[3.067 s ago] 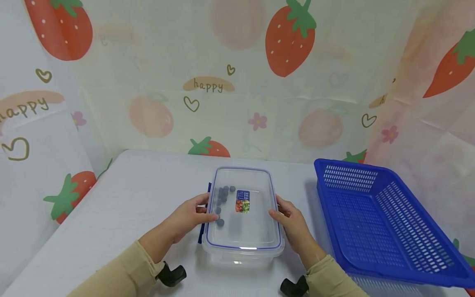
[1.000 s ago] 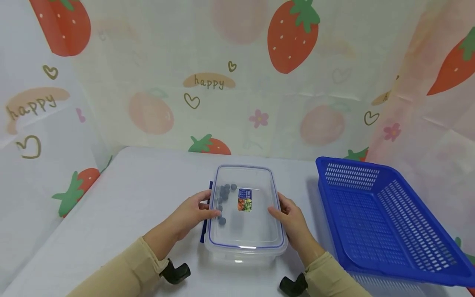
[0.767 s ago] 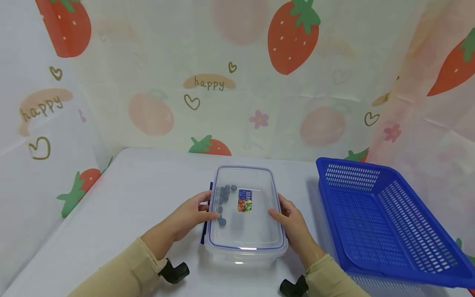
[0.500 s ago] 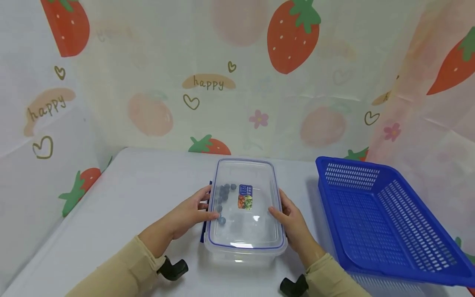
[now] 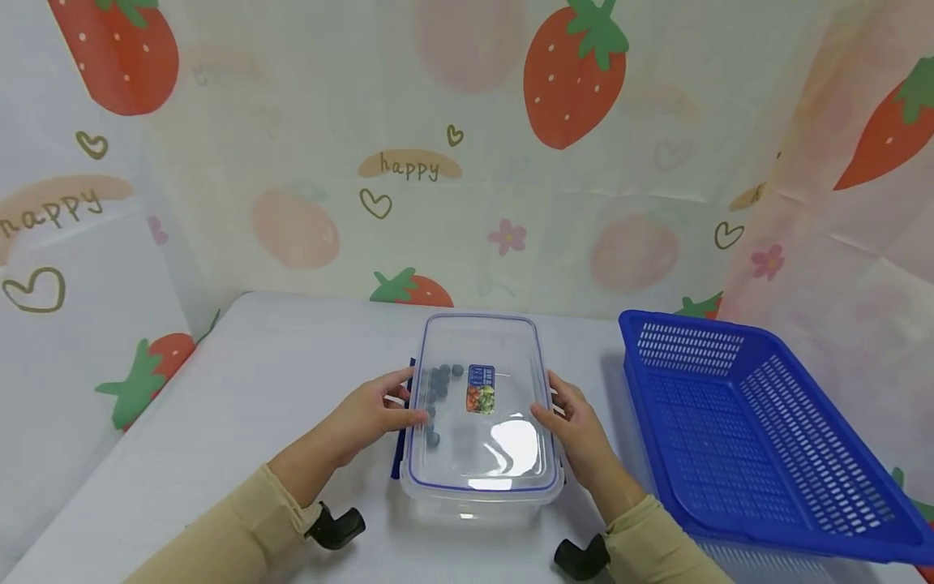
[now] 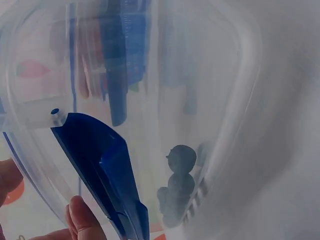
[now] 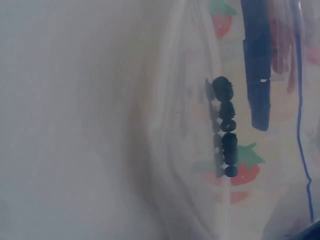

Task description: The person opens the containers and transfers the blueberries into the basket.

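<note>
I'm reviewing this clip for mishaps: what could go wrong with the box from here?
The left-side blue latch stands swung out, so the lid might lift there if the left hand and right hand raise it. The dark balls lie along the box's left side and could roll if it tilts.

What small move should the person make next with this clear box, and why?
I would probably lift the lid gently next. The blue latch on the left stands out from the clear box, seemingly unfastened; the left hand and right hand grip the lid by its long sides; and the dark round pieces lie inside, beneath it.
</note>
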Motion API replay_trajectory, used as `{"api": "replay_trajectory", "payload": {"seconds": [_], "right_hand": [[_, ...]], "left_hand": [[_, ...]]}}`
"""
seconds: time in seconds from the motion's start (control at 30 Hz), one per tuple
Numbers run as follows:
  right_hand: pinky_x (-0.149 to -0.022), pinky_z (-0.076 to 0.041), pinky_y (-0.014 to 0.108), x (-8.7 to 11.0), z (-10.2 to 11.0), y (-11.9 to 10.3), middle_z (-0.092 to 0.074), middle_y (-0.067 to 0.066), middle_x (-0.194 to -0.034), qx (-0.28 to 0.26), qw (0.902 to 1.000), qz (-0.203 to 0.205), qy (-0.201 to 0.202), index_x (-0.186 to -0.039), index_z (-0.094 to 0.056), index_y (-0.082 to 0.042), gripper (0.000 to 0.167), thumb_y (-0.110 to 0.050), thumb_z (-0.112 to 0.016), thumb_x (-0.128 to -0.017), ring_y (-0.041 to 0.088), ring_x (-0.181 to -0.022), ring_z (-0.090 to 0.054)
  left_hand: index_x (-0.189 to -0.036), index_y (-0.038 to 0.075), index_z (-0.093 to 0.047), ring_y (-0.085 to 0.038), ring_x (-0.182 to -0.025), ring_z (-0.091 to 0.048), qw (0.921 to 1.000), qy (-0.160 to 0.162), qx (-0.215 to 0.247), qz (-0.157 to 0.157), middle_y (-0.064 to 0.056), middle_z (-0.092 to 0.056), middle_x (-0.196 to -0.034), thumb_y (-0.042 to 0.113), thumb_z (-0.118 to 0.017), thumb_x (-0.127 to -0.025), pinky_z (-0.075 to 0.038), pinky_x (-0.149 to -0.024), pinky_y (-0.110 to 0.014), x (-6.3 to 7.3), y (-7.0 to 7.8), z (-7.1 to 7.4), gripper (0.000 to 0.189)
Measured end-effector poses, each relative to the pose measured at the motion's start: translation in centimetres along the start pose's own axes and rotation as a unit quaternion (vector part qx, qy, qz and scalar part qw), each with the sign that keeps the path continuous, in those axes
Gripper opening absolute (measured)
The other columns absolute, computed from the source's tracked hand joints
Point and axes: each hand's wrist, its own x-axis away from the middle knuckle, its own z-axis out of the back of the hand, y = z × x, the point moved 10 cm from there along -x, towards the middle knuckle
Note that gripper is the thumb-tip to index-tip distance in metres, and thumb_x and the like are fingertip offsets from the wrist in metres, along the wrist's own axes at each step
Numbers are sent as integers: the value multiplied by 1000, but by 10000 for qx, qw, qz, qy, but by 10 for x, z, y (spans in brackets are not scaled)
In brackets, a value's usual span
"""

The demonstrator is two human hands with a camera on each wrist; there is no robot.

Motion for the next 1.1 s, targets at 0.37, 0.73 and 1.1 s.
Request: {"api": "replay_trajectory", "payload": {"seconds": [0.37,0.73,1.1], "right_hand": [[-70,-47,18,2,13,-12,-51,18,-106,744,9957,-88,544,-136,-40,-3,58,-7,-64,-84,15,-83,-48],[-48,-38,18,6,19,-18,-49,14,-103,1127,9912,-518,465,-136,-43,-6,55,-14,-63,-86,11,-64,-45],[-74,-51,30,8,1,-53,-43,17,-110,562,9983,-177,-18,-139,-35,-3,53,-9,-55,-90,19,-85,-54]], "left_hand": [[-141,18,-34,-22,-88,-58,9976,-128,664,138,-13,-47,-113,23,-77,-73,-53,-79,-34,3,-2,-9,81],[-143,22,-29,-22,-83,-57,9943,-370,967,240,-13,-53,-95,20,-73,-77,-53,-78,-35,8,0,-17,80],[-145,30,-22,-24,-89,-58,9907,-520,1254,73,-15,-49,-100,22,-74,-76,-53,-80,-40,20,16,0,86]]}}
